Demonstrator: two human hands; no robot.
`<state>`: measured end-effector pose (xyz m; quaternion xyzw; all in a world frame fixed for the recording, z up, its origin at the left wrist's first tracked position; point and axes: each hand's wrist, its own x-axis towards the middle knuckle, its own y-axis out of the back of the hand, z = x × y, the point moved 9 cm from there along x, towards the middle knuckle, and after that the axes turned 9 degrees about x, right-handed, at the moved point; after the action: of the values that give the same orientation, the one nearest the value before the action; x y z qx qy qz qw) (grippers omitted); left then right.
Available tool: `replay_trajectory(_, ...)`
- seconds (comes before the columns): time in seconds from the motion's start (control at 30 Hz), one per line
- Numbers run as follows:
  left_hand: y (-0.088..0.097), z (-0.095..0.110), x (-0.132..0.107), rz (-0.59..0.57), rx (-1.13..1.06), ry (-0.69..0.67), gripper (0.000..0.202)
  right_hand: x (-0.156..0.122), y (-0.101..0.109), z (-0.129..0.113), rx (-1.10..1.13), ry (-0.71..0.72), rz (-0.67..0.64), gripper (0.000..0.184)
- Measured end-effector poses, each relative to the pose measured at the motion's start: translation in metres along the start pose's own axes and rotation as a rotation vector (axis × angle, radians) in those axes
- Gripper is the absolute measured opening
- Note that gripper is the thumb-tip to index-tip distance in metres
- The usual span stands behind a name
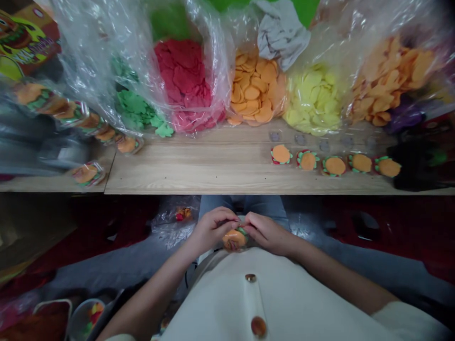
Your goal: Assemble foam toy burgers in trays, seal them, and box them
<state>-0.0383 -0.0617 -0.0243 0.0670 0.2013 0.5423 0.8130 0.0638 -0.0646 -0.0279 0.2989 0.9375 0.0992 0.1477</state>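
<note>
My left hand [215, 228] and my right hand [266, 232] meet over my lap, below the table's front edge. Between them is a small toy burger [233, 239] in clear plastic packaging, with an orange bun and a bit of green showing. The fingers of both hands are closed in a pinch at the upper edge of its packaging. My fingers hide part of that edge, so the closure cannot be made out. On the table to the right stands a row of several similar toy burgers [334, 166], with small clear plastic pieces [300, 139] behind them.
Along the back of the wooden table [192, 166] lie bags of green pieces [137, 111], red pieces [188, 85], orange discs [254, 90] and yellow pieces [314, 99]. Packed burgers [127, 143] line the left, near a blurred grey shape [31, 142]. A bin [85, 319] stands lower left.
</note>
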Motion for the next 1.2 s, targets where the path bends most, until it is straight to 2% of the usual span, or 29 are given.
replay_trajectory(0.13,-0.001,-0.005,-0.004,0.048,0.004,0.024,0.015,0.001,-0.007,0.002,-0.029,0.044,0.029,0.02)
replay_trajectory(0.2,0.0,-0.014,-0.002,0.085,-0.061,0.09,0.016,0.006,-0.005,0.008,0.022,0.01,0.042,0.021)
replay_trajectory(0.27,0.0,-0.029,0.002,0.113,-0.269,0.208,0.021,0.012,0.004,0.016,0.115,-0.041,0.097,0.022)
replay_trajectory(0.33,-0.003,-0.042,0.003,0.148,-0.567,0.309,0.026,0.016,0.015,0.024,0.222,-0.066,0.166,0.023)
replay_trajectory(0.4,-0.001,-0.05,0.003,0.219,-0.772,0.333,0.026,0.018,0.023,0.028,0.289,-0.065,0.212,0.023)
replay_trajectory(0.43,0.002,-0.052,0.001,0.273,-0.79,0.325,0.025,0.017,0.025,0.03,0.302,-0.066,0.216,0.024)
replay_trajectory(0.53,0.008,-0.056,-0.007,0.369,-0.629,0.33,0.019,0.01,0.022,0.031,0.24,-0.09,0.148,0.025)
replay_trajectory(0.63,0.004,-0.05,-0.007,0.302,-0.434,0.326,0.018,0.007,0.02,0.021,0.0,-0.08,0.016,0.023)
replay_trajectory(0.7,0.004,-0.04,-0.002,0.257,-0.285,0.249,0.017,0.013,0.021,0.011,-0.155,-0.037,-0.055,0.023)
replay_trajectory(0.83,0.001,-0.022,0.003,0.218,-0.028,0.105,0.017,0.026,0.012,0.004,-0.233,0.008,-0.17,0.028)
replay_trajectory(1.07,-0.003,0.001,-0.006,0.214,-0.008,0.022,0.019,0.017,0.0,-0.001,-0.222,0.052,-0.134,0.027)
replay_trajectory(1.13,-0.002,0.001,-0.001,0.175,-0.048,0.036,0.019,0.016,0.003,0.0,-0.191,0.051,-0.127,0.027)
replay_trajectory(1.2,-0.003,-0.008,0.008,0.112,-0.151,0.094,0.019,0.019,0.013,0.008,-0.116,0.014,-0.073,0.027)
